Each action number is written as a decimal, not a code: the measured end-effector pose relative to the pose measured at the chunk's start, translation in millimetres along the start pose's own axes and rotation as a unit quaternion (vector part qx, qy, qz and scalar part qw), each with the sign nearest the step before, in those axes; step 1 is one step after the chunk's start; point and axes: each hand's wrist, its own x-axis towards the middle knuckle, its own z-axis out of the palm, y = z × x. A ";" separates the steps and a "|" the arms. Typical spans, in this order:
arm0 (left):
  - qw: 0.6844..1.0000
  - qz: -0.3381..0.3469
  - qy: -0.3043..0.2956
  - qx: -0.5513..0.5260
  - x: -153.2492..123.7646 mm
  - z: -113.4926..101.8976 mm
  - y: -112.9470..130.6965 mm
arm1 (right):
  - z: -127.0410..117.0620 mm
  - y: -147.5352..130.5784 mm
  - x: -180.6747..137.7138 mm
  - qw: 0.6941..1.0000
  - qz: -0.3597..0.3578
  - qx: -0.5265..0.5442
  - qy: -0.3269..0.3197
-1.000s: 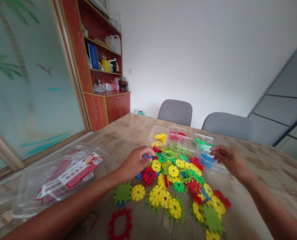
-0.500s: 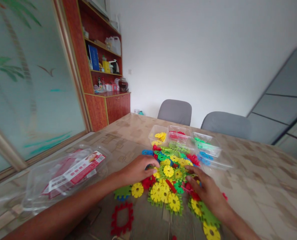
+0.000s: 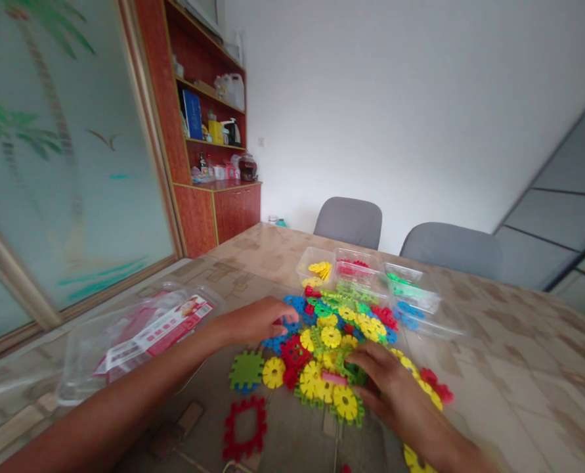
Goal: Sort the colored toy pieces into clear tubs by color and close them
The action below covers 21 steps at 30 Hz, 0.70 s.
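A loose pile of plastic building pieces covers the middle of the table: notched yellow discs (image 3: 331, 337), red discs (image 3: 295, 353), blue discs (image 3: 295, 304) and toothed green squares (image 3: 247, 370). At the pile's left side is my left hand (image 3: 260, 320), its fingers bent and thumb apart beside the blue discs. My right hand (image 3: 388, 380) reaches over the right part, thumb and fingers apart around a green piece (image 3: 356, 373); whether it grips that piece is unclear. A pink stick (image 3: 334, 378) rests on the yellow discs. Nearer me lies a toothed red square frame (image 3: 226, 430).
Behind the pile stand clear plastic boxes holding yellow pieces (image 3: 320, 269), red pieces (image 3: 352, 266) and green pieces (image 3: 403, 284). Clear lids with a printed label (image 3: 161, 332) lie at left. Two grey chairs (image 3: 348, 220) stand beyond the table (image 3: 509, 368).
My left hand has drawn left, and blue and red discs beside it now show. My right hand has moved nearer me, over the green piece. The stick has turned.
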 end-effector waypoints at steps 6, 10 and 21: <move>0.999 0.030 -0.005 0.029 -0.4 -4.2 1.1 | -6.1 -3.1 -1.0 1.000 -0.015 0.022 0.002; 0.998 -0.016 -0.031 0.060 -0.7 -5.8 -4.9 | -7.7 -11.2 -0.7 0.995 -0.039 0.070 -0.054; 0.994 -0.078 0.015 0.074 -4.2 5.9 -9.9 | -0.2 9.1 1.6 0.996 0.038 -0.078 -0.022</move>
